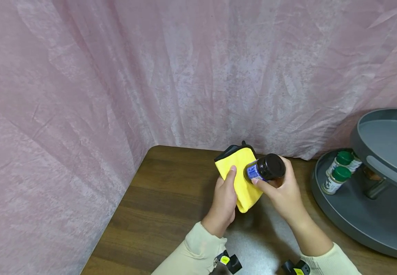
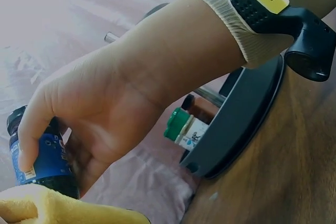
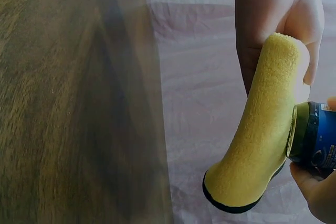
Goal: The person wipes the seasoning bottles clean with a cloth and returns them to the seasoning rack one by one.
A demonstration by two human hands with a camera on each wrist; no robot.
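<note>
My left hand (image 1: 224, 198) holds a folded yellow cloth (image 1: 241, 183) with a dark edge, its thumb lying across the front. In my right hand (image 1: 286, 194) is a dark glass jar (image 1: 270, 167) with a black lid and a blue label, gripped between thumb and fingers. The jar is tilted, its base against the cloth. From the right wrist view, the jar's bottom (image 3: 300, 132) meets the side of the yellow cloth (image 3: 257, 129). In the left wrist view, the right thumb and fingers wrap the blue-labelled jar (image 2: 44, 153).
A grey two-tier round tray (image 1: 325, 204) stands on the right of the wooden table (image 1: 160, 206). Green-capped spice bottles (image 1: 337, 180) sit on its lower tier. A pink curtain (image 1: 198, 76) hangs behind the table and along its left side.
</note>
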